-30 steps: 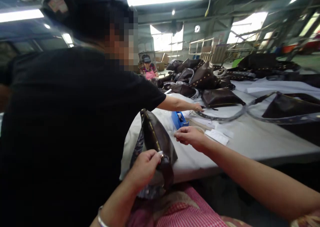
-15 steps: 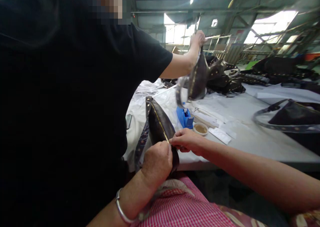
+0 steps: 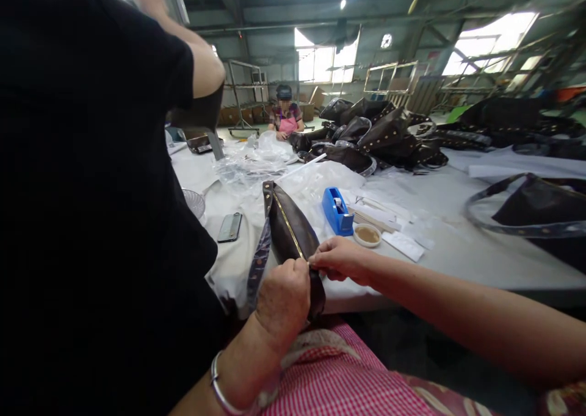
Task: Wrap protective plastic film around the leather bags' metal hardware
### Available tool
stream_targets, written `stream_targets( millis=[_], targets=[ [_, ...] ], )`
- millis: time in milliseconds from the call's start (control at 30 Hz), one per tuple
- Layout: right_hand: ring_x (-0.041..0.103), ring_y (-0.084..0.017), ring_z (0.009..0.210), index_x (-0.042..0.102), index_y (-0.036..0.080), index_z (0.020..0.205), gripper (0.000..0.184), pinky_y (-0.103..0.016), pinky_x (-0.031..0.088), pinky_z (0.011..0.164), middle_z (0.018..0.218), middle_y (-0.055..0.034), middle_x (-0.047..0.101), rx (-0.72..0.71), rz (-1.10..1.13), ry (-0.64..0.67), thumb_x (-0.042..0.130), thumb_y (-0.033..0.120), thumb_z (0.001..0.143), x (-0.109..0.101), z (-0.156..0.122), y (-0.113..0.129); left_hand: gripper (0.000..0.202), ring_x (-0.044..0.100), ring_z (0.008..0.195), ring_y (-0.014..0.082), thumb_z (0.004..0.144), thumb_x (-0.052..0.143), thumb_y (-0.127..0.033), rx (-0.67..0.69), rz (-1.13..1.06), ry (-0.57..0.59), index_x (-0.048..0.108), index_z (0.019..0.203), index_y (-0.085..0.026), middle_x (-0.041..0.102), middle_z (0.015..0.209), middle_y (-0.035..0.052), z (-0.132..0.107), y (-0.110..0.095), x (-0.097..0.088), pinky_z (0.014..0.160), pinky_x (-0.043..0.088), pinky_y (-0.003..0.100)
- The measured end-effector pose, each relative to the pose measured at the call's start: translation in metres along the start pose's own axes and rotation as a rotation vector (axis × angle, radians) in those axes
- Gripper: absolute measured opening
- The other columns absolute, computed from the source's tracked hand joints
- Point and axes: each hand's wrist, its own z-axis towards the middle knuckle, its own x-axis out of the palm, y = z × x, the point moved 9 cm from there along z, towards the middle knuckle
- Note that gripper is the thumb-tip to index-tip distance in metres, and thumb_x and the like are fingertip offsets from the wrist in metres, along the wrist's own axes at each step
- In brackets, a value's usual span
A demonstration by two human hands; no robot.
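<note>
A dark brown handbag [image 3: 293, 225] with a gold zipper and a studded strap lies on its side at the table's near edge. My left hand [image 3: 284, 294], with a silver bangle at its wrist, is closed on the bag by the near end of the zipper. My right hand [image 3: 339, 258] pinches the same spot from the right, fingertips almost touching those of the left. What exactly lies between the fingertips is hidden. The strap [image 3: 260, 260] hangs down along the bag's left side.
A person in a black shirt [image 3: 91, 190] stands close on my left. Past the bag are a blue tape dispenser [image 3: 337, 211], a small round dish [image 3: 367, 235] and a phone [image 3: 229, 227]. Several dark bags [image 3: 366, 132] are heaped behind; another bag [image 3: 542, 211] lies at right.
The co-worker's arm has swung from over the table to the upper left, carrying a bag out of the middle. A far person and the heap now show. My hands stay at the zipper.
</note>
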Motion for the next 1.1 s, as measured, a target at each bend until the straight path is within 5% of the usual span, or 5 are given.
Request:
stream_targets(
  millis=[133, 300, 533, 933, 1100],
  targets=[
    [0.037, -0.004, 0.036, 0.068, 0.012, 0.067, 0.005, -0.020, 0.022, 0.036, 0.052, 0.0012, 0.060, -0.056, 0.078, 0.028, 0.065, 0.016, 0.067, 0.001, -0.008, 0.006, 0.027, 0.062, 0.067, 0.0206, 0.098, 0.040, -0.023, -0.053, -0.194, 0.088, 0.055, 0.076, -0.020, 0.064, 0.071, 0.0049, 0.009, 0.015, 0.002, 0.060, 0.035, 0.033],
    [0.040, -0.005, 0.037, 0.067, 0.012, 0.083, 0.019, -0.020, 0.024, 0.037, 0.056, 0.0009, 0.065, -0.047, 0.102, -0.039, 0.064, 0.010, 0.064, 0.000, -0.012, 0.006, 0.035, 0.052, 0.059, 0.0146, 0.096, 0.041, -0.024, -0.167, -0.507, 0.174, 0.046, 0.062, -0.021, 0.054, 0.060, -0.0009, 0.017, 0.033, 0.011, 0.056, 0.031, 0.028],
    [0.041, -0.006, 0.034, 0.064, 0.015, 0.082, 0.022, -0.020, 0.027, 0.035, 0.052, 0.0021, 0.064, 0.010, 0.014, -0.115, 0.068, 0.006, 0.063, -0.004, -0.011, 0.010, 0.033, 0.049, 0.059, 0.0137, 0.093, 0.043, -0.023, -0.186, -0.497, 0.164, 0.048, 0.061, -0.020, 0.053, 0.059, -0.0016, 0.026, 0.034, 0.003, 0.058, 0.031, 0.027],
    [0.034, -0.006, 0.030, 0.057, 0.018, 0.072, 0.011, -0.020, 0.018, 0.033, 0.048, 0.0020, 0.064, 0.064, 0.025, 0.010, 0.059, 0.008, 0.069, 0.016, -0.007, 0.015, 0.033, 0.050, 0.056, 0.0129, 0.089, 0.042, -0.024, -0.185, -0.551, 0.290, 0.054, 0.058, -0.019, 0.054, 0.058, -0.0020, 0.034, 0.039, 0.006, 0.052, 0.034, 0.025],
    [0.040, -0.008, 0.034, 0.057, 0.019, 0.076, 0.006, -0.020, 0.024, 0.039, 0.045, 0.0043, 0.058, 0.028, -0.190, -0.026, 0.062, 0.017, 0.075, 0.019, -0.001, 0.015, 0.031, 0.050, 0.054, 0.0131, 0.086, 0.046, -0.019, -0.123, -0.472, 0.332, 0.058, 0.058, -0.019, 0.057, 0.056, -0.0017, 0.042, 0.039, -0.003, 0.050, 0.031, 0.026]
  ],
)
